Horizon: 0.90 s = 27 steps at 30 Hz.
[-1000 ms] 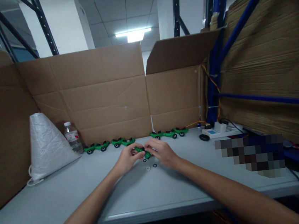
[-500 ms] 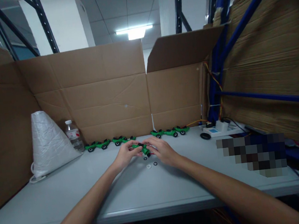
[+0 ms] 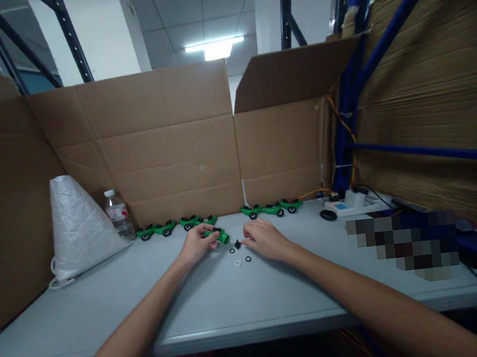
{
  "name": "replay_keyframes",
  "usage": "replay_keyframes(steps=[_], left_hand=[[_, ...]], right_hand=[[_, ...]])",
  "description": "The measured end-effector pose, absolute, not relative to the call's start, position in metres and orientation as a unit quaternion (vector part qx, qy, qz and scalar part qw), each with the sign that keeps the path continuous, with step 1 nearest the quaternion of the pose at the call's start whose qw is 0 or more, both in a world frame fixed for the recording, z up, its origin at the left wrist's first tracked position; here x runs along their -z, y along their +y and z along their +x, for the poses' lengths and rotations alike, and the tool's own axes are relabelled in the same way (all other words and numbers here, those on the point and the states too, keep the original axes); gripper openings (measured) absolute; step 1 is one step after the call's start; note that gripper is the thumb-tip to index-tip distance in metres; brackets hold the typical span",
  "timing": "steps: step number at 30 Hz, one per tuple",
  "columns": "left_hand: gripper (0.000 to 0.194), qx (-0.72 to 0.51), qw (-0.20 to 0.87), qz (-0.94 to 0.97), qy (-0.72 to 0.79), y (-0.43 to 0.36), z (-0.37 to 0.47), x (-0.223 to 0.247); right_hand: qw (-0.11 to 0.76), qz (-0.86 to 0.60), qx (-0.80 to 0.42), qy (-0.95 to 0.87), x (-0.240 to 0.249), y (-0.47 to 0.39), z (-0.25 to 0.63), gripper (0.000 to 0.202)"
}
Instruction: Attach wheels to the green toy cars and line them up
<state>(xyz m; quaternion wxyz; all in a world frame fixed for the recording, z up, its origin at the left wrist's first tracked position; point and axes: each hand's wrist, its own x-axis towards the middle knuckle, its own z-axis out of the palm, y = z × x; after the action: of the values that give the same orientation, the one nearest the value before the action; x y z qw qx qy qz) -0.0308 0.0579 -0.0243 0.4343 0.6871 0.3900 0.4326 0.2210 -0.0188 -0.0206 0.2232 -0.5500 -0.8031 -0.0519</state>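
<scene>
Left hand (image 3: 198,245): closed on green piece (image 3: 224,237), mid-frame
Right hand (image 3: 267,240): half-curled at black part (image 3: 237,245), grip unclear
Black part: apart from green piece
Rings (image 3: 236,264): three, loose, lower centre

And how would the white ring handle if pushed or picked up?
The white ring lies flat, so a push would probably slide it, not roll it. Tiny compared with the right hand, it is likely light and fiddly to pinch.

The table (image 3: 201,313) is pale grey, the bottle cap (image 3: 109,193) white.
</scene>
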Motion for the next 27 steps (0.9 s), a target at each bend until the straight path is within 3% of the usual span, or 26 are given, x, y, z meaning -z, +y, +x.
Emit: replay_keyframes(steps=[5, 20, 27], left_hand=[[0.057, -0.395, 0.396, 0.718, 0.413, 0.064, -0.034, 0.029], [0.035, -0.316, 0.214, 0.824, 0.419, 0.055, -0.040, 0.020], [0.046, -0.336, 0.201, 0.827, 0.404, 0.051, -0.039, 0.020]], right_hand=[[0.164, -0.569, 0.053, -0.804, 0.021, -0.022, 0.220, 0.014], [0.148, -0.638, 0.085, -0.751, 0.018, -0.017, 0.227, 0.023], [0.134, -0.673, 0.117, -0.718, 0.016, -0.016, 0.234, 0.026]])
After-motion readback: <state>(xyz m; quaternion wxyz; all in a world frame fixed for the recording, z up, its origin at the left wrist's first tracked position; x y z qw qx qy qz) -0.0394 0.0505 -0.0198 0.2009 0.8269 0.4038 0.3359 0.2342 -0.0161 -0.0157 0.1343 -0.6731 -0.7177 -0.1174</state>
